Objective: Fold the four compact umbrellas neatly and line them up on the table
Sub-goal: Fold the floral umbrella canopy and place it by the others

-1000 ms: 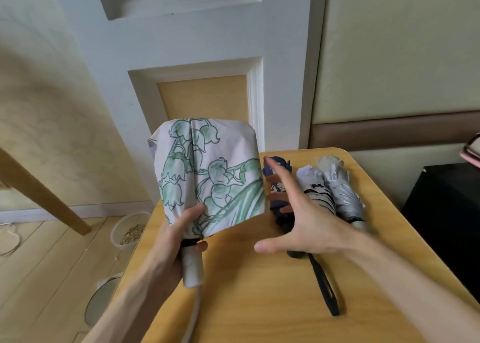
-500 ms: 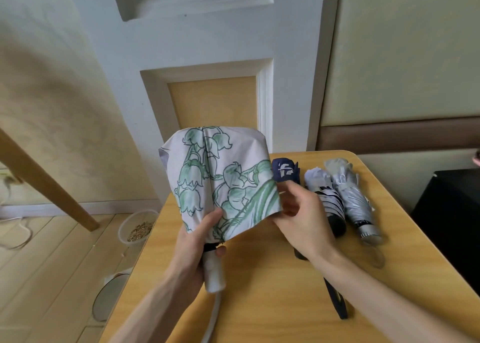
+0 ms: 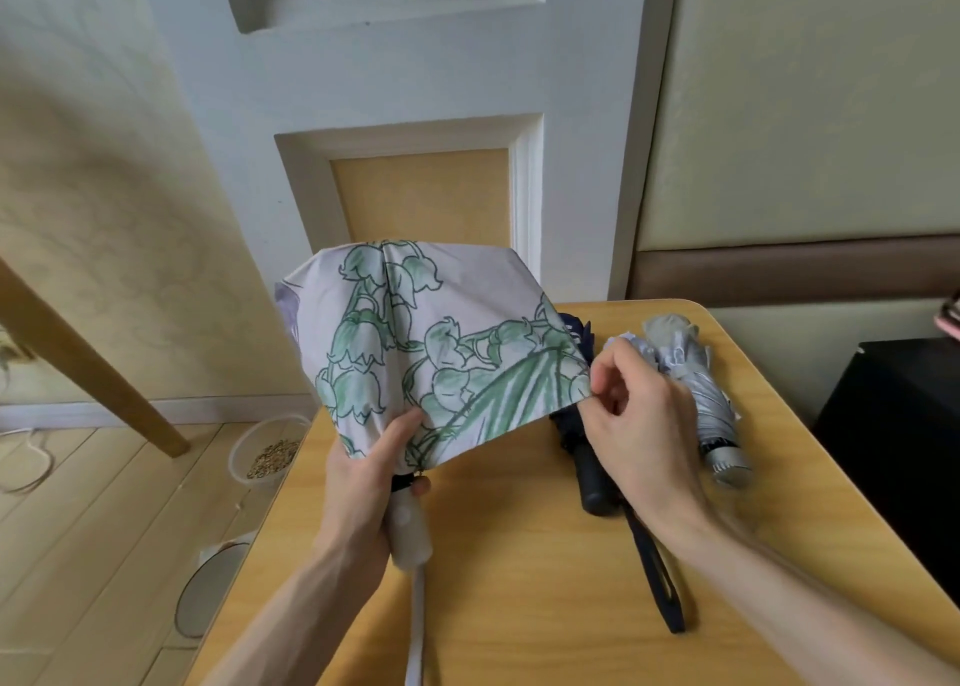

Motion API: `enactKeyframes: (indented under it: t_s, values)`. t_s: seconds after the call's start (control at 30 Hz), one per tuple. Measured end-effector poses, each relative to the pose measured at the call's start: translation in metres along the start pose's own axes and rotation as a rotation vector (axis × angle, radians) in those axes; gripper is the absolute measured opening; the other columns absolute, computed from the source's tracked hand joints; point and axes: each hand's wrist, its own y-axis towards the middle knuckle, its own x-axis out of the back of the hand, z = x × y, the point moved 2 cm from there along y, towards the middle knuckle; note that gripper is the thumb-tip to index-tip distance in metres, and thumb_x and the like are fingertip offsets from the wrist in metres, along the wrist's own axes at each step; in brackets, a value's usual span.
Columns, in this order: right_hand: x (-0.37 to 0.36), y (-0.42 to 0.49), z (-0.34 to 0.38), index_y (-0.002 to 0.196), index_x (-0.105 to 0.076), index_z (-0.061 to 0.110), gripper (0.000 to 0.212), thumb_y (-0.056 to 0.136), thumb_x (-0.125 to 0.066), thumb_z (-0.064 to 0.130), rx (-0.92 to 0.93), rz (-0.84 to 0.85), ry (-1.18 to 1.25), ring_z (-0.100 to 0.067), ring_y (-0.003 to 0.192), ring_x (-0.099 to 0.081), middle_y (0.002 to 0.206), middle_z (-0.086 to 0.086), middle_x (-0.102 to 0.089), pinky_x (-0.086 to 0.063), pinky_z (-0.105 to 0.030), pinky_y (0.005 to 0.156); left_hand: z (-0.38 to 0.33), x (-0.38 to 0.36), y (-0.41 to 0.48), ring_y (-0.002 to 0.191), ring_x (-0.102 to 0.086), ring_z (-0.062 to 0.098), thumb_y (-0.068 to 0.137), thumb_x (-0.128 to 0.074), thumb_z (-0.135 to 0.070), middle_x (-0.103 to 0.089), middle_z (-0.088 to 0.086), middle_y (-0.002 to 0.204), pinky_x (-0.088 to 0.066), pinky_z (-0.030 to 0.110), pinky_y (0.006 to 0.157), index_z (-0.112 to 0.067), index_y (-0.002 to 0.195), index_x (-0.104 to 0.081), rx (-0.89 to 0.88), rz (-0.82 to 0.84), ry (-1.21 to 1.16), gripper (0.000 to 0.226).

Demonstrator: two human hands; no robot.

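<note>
The right hand (image 3: 639, 415) hid most of a pale umbrella (image 3: 623, 346) lying between the navy umbrella (image 3: 589, 477) and the silver umbrella (image 3: 714, 410) on the table (image 3: 519, 581) — only its crumpled tip showed. The floral umbrella (image 3: 415, 352), held above the table's left part, covered the navy one's tip, where a sliver of white print was unreadable. The left hand (image 3: 363, 482) wrapped the floral umbrella's pale handle, thumb on the cloth. The right hand pinched the canopy's right edge — half a second earlier that edge sat nearer the middle, and the cloth was now drawn wider.
</note>
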Motion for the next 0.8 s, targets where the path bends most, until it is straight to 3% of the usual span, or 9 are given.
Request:
enactKeyframes:
  t_s: [0.13,0.2,0.3,0.37,0.43,0.53,0.6,0.7,0.8]
  values:
    - [0.004,-0.005,0.005,0.079,-0.051,0.015,0.021,0.075,-0.065,-0.001,0.178,-0.118,-0.066,-0.009,0.059,-0.038,0.07,0.011,-0.048,-0.028,-0.022,0.055,0.004,0.002,0.001,0.06,-0.062,0.013,0.089,-0.081,-0.012,-0.071,0.007,0.088,-0.053,0.029,0.048,-0.011,0.118,-0.065,-0.026,-0.028,0.043,0.034]
    - [0.003,-0.005,0.003,0.092,-0.053,0.017,0.019,0.084,-0.068,0.008,0.104,-0.118,0.026,-0.009,0.065,-0.047,0.078,0.013,-0.053,-0.036,-0.02,0.058,0.008,0.002,0.002,0.062,-0.063,0.015,0.088,-0.081,-0.012,-0.071,0.008,0.089,-0.053,0.03,0.048,-0.012,0.118,-0.065,-0.023,-0.029,0.049,0.034]
    - [-0.001,-0.001,-0.003,0.111,-0.055,0.022,0.033,0.09,-0.08,0.013,-0.111,0.05,0.246,-0.007,0.081,-0.067,0.092,0.014,-0.07,-0.056,-0.032,0.066,0.008,0.003,0.003,0.062,-0.06,0.015,0.089,-0.08,-0.012,-0.07,0.009,0.089,-0.051,0.029,0.047,-0.012,0.116,-0.066,-0.019,-0.018,0.037,0.03]
    - [-0.003,0.001,-0.008,0.107,-0.059,0.022,0.03,0.091,-0.079,0.007,-0.142,0.103,0.3,-0.011,0.077,-0.069,0.084,0.01,-0.073,-0.058,-0.042,0.066,0.004,0.003,0.003,0.061,-0.058,0.014,0.089,-0.081,-0.012,-0.069,0.008,0.088,-0.051,0.028,0.047,-0.012,0.116,-0.066,-0.049,-0.037,0.056,0.03]
    - [-0.005,0.004,-0.01,0.109,-0.059,0.024,0.033,0.091,-0.076,0.002,-0.107,0.184,0.314,-0.015,0.076,-0.068,0.083,0.007,-0.072,-0.056,-0.042,0.067,0.001,0.006,0.003,0.062,-0.057,0.014,0.089,-0.081,-0.012,-0.069,0.007,0.089,-0.052,0.027,0.048,-0.014,0.115,-0.065,-0.095,-0.06,0.086,0.03]
    - [-0.004,0.008,-0.008,0.131,-0.051,0.035,0.061,0.085,-0.074,0.003,-0.215,0.514,0.476,-0.01,0.103,-0.069,0.112,0.011,-0.074,-0.056,-0.034,0.087,-0.004,0.01,0.005,0.059,-0.058,0.009,0.09,-0.081,-0.013,-0.07,0.004,0.089,-0.053,0.027,0.049,-0.017,0.114,-0.065,-0.128,-0.072,0.125,0.029]
    - [-0.002,0.011,-0.003,0.145,-0.045,0.044,0.075,0.082,-0.08,0.02,-0.395,0.679,0.643,-0.003,0.124,-0.063,0.131,0.017,-0.069,-0.049,-0.032,0.104,-0.007,0.013,0.008,0.058,-0.057,0.011,0.09,-0.081,-0.012,-0.069,0.004,0.087,-0.053,0.028,0.049,-0.017,0.112,-0.065,-0.127,-0.049,0.15,0.028]
    - [0.001,0.016,0.0,0.137,-0.061,0.034,0.048,0.093,-0.077,0.044,-0.561,0.605,0.756,-0.006,0.12,-0.069,0.122,0.012,-0.077,-0.047,-0.036,0.11,-0.008,0.014,0.008,0.055,-0.055,0.014,0.087,-0.084,-0.014,-0.069,0.002,0.079,-0.051,0.031,0.048,-0.017,0.108,-0.065,-0.116,0.012,0.188,0.028]
    - [0.001,0.017,-0.005,0.109,-0.078,0.018,0.017,0.098,-0.073,0.03,-0.564,0.379,0.666,-0.014,0.104,-0.077,0.102,0.004,-0.082,-0.057,-0.035,0.1,-0.005,0.011,0.006,0.053,-0.054,0.017,0.084,-0.088,-0.014,-0.07,0.001,0.074,-0.051,0.032,0.048,-0.012,0.109,-0.064,-0.136,0.052,0.222,0.034]
